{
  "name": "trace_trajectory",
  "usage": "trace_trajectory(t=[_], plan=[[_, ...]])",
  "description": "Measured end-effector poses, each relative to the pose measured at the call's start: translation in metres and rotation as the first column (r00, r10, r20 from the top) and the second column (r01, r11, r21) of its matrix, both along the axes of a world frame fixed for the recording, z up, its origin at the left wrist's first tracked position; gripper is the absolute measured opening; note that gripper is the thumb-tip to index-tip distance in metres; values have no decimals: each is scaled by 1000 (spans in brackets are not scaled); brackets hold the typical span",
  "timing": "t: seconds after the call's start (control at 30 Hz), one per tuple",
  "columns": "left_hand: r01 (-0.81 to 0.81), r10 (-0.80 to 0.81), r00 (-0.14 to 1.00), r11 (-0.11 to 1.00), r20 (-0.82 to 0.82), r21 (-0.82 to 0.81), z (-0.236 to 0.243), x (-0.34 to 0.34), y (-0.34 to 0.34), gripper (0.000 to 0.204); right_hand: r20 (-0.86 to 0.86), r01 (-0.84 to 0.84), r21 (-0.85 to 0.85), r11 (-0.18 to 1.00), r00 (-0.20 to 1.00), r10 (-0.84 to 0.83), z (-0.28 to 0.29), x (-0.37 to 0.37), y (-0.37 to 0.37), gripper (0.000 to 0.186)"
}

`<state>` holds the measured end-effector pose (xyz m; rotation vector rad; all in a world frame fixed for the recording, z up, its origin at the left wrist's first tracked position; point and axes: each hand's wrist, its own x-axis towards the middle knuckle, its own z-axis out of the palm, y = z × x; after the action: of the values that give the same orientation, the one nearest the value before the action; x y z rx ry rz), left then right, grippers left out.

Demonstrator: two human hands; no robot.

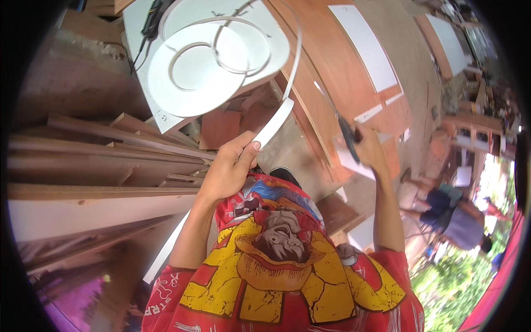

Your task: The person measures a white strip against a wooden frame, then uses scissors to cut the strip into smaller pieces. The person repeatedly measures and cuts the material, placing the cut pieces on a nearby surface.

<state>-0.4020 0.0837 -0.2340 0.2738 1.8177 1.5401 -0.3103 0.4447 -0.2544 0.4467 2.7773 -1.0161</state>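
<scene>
My left hand (231, 166) is closed on a white strip of edge banding (275, 123), pinched between thumb and fingers. One end of the strip hangs down past my left forearm; the other curves up toward the coiled roll of white banding (160, 77) on a white-topped table (166, 123). Over to the right, my right hand (368, 146) is wrapped round the black handles of what look like scissors (347, 135). Their thin blade points up and left, apart from the strip.
A black corded tool (156, 19) lies at the table's far left. Long boards (105, 157) are stacked at left. Brown wooden panels (315, 33) with a white panel (365, 47) on top stand ahead right. Another person (456, 218) is bent over at the far right.
</scene>
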Motion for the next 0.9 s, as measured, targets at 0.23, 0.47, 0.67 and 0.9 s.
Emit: trace_trajectory(t=[0.23, 0.47, 0.67, 0.9], plan=[[227, -226, 974, 973, 20, -50, 27, 39, 64, 24, 218, 137, -652, 746, 976, 11, 39, 151, -65, 29], [317, -323, 947, 932, -4, -175, 50, 105, 107, 23, 100, 88, -792, 605, 995, -14, 27, 213, -48, 33], [285, -292, 956, 931, 5, -226, 43, 141, 110, 24, 151, 106, -813, 572, 988, 32, 9, 231, -54, 33], [206, -194, 978, 946, 71, -250, 30, 154, 96, 23, 143, 64, -803, 593, 986, 87, 4, 226, -59, 28]])
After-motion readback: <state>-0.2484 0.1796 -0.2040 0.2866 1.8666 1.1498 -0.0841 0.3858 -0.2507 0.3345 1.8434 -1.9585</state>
